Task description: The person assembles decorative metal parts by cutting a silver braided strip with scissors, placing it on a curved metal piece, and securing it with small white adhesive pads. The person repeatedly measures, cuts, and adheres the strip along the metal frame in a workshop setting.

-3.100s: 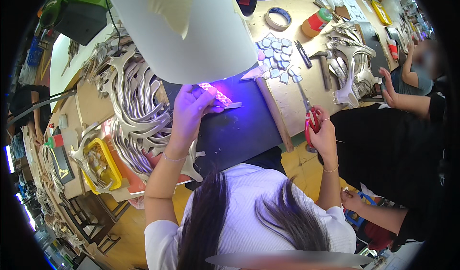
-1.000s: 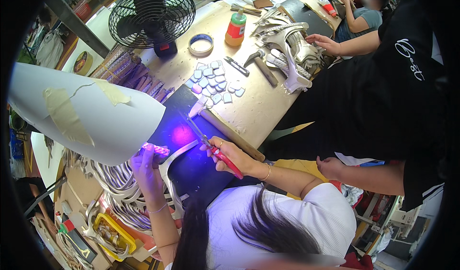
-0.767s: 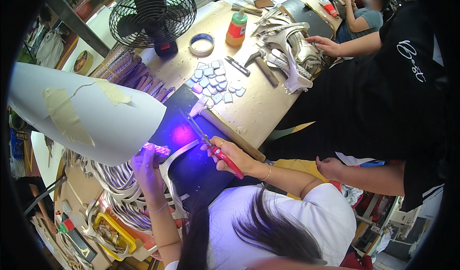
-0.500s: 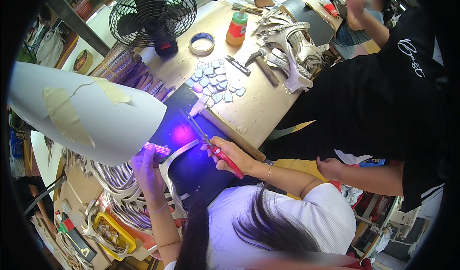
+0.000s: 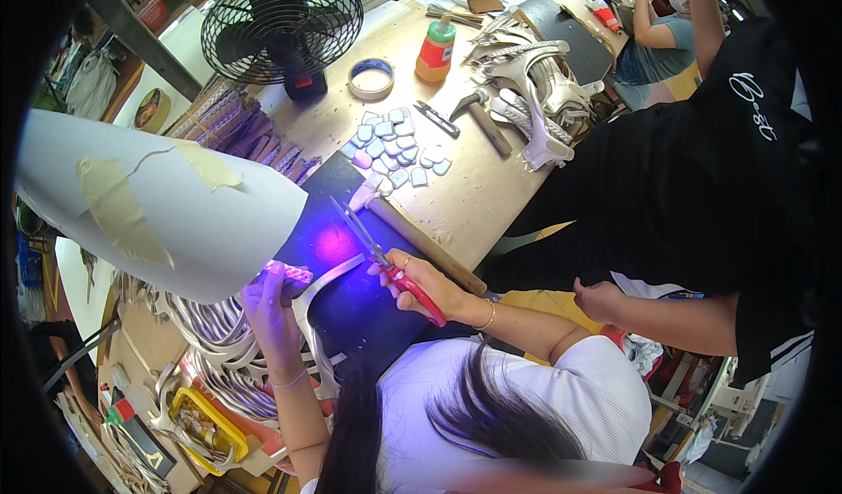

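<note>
My left hand [image 5: 270, 310] pinches the end of a short braided strap [image 5: 296, 273], lit pink by a purple glow, beside the mouth of a white taped cone [image 5: 237, 213]. Closed round the red handles of a pair of scissors [image 5: 410, 292] is my right hand [image 5: 428, 282]. The blades point up and left over a black mat [image 5: 338, 297], slightly parted, with nothing between them. A pale curved strap [image 5: 326, 277] lies between the two hands. Just beyond the scissors rests a hammer [image 5: 421, 238] with a long wooden handle.
Many pale rounded tabs [image 5: 395, 148] lie on the table. Behind stand a black fan [image 5: 282, 29], a tape roll [image 5: 370, 80] and a bottle [image 5: 435, 51]. Straps pile up at the left [image 5: 232, 354] and far right [image 5: 535, 73]. A person in black [image 5: 649, 196] stands close at my right.
My hands, the scissors and the braided strap stay put. The hand of the person in black shifts slightly left, and their other arm rises. A person farther back comes more into view.
</note>
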Action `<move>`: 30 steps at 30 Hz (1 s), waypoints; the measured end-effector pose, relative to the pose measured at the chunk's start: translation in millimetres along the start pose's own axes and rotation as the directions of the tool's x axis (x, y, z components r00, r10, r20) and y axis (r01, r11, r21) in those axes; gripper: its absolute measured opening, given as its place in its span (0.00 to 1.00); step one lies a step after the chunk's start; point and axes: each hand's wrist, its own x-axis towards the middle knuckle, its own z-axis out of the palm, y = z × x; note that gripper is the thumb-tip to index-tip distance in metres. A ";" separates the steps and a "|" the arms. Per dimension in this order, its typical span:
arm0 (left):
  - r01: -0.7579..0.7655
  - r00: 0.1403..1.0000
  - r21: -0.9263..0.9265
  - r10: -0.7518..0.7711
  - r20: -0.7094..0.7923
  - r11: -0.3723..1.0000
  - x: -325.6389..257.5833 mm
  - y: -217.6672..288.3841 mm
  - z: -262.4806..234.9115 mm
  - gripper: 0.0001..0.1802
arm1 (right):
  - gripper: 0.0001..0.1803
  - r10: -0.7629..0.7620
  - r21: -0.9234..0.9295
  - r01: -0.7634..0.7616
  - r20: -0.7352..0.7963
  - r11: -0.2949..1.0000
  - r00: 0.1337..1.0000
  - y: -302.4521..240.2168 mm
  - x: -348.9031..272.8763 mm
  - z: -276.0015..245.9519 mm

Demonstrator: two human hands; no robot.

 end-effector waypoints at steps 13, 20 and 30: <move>-0.003 1.000 0.005 0.003 0.018 1.000 1.7 -0.3 -2.5 0.17 | 0.56 0.018 0.010 -0.018 0.003 1.000 1.000 -2.7 1.6 2.0; 0.002 1.000 0.005 -0.002 0.026 1.000 2.4 -1.4 -4.4 0.17 | 0.57 0.015 -0.049 -0.015 -0.002 0.999 1.000 -4.4 1.2 0.8; 0.011 1.000 0.015 -0.010 -0.016 1.000 1.2 0.7 -2.4 0.16 | 0.26 -0.014 0.016 0.015 -0.013 1.000 1.000 0.1 1.1 0.4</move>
